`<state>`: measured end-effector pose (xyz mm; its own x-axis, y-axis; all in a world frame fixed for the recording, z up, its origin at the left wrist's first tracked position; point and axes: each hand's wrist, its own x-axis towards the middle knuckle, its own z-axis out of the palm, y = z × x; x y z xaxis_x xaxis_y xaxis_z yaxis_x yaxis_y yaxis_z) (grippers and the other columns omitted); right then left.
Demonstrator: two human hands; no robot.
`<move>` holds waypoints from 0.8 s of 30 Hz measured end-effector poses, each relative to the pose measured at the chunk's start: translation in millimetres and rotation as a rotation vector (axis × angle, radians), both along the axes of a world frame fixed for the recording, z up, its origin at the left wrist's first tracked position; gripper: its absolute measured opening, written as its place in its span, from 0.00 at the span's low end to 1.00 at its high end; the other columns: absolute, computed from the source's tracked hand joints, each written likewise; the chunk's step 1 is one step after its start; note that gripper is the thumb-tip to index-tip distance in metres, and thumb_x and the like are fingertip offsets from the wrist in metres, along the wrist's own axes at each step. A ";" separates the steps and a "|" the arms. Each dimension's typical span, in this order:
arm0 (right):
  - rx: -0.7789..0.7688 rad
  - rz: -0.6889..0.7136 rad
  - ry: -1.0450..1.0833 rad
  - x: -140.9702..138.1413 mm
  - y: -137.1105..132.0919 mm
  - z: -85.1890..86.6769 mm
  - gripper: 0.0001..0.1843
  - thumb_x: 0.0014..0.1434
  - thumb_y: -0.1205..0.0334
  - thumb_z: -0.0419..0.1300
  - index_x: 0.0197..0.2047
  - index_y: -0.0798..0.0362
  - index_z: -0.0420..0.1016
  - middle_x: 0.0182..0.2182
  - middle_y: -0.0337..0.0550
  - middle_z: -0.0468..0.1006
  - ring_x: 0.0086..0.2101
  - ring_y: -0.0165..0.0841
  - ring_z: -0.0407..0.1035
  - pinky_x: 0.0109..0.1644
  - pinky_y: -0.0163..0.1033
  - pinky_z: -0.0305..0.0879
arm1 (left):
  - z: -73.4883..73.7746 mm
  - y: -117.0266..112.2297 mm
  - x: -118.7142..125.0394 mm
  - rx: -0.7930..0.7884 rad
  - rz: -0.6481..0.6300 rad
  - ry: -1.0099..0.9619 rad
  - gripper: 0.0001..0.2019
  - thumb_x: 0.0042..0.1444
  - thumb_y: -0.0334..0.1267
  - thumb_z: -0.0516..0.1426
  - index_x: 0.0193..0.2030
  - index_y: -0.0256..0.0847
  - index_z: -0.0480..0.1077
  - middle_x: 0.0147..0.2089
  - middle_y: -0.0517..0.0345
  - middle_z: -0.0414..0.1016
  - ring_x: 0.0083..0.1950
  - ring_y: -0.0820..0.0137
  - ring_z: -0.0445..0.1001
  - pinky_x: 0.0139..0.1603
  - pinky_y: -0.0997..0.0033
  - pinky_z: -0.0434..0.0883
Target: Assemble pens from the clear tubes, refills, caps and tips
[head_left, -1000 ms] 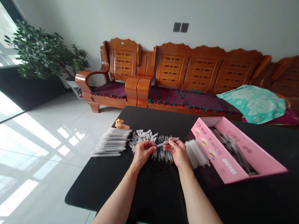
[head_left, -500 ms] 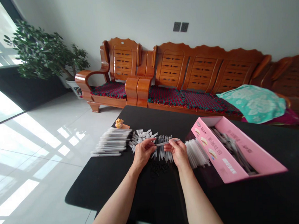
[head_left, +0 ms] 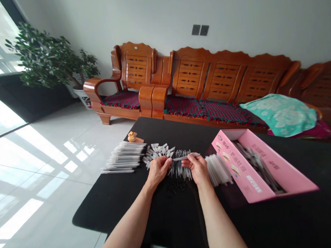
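My right hand pinches a slim clear pen barrel that lies level and points left. My left hand has its fingers closed at the barrel's left tip; what they pinch is too small to name. Both hands hover over a heap of thin pen refills and a scatter of small black pieces on the black table. A stack of finished white pens lies to the left, white caps behind my left hand, and a bundle of clear barrels to the right.
An open pink box holding dark parts stands at the right. A small orange figurine sits near the table's far left edge. Behind the table are a wooden sofa with a teal cloth, a wooden armchair and a potted plant.
My left hand's fingers have closed in a little toward the barrel's left tip. The right hand and the barrel have hardly moved.
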<state>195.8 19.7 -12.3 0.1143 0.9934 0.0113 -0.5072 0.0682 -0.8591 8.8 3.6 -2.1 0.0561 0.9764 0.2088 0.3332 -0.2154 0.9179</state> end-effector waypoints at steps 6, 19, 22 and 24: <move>-0.003 0.015 -0.019 -0.5 -0.4 -0.3 0.16 0.49 0.60 0.71 0.36 0.55 0.71 0.25 0.44 0.82 0.25 0.37 0.79 0.27 0.37 0.77 | -5.5 3.0 0.4 -0.027 -0.021 -0.071 0.16 0.57 0.50 0.56 0.30 0.37 0.72 0.20 0.62 0.70 0.20 0.76 0.65 0.22 0.78 0.58; -0.004 0.012 -0.012 -1.2 -0.8 0.5 0.16 0.48 0.59 0.72 0.36 0.56 0.71 0.24 0.44 0.82 0.24 0.37 0.78 0.27 0.36 0.77 | -1.6 0.7 1.2 -0.031 -0.014 -0.070 0.21 0.60 0.52 0.52 0.28 0.36 0.71 0.20 0.60 0.70 0.18 0.77 0.64 0.20 0.79 0.57; -0.006 0.014 -0.024 -1.2 -0.7 0.2 0.16 0.48 0.59 0.71 0.36 0.56 0.71 0.25 0.44 0.82 0.24 0.36 0.78 0.26 0.36 0.77 | -3.4 1.7 1.4 -0.028 -0.018 -0.051 0.20 0.59 0.51 0.54 0.27 0.36 0.71 0.19 0.61 0.69 0.18 0.77 0.63 0.20 0.79 0.57; -0.009 0.014 -0.026 -1.0 -0.6 0.1 0.16 0.48 0.59 0.71 0.36 0.55 0.71 0.25 0.43 0.82 0.24 0.36 0.78 0.26 0.36 0.77 | -5.6 3.4 2.5 -0.026 -0.030 -0.102 0.16 0.56 0.49 0.57 0.30 0.36 0.72 0.20 0.62 0.68 0.19 0.77 0.64 0.21 0.79 0.58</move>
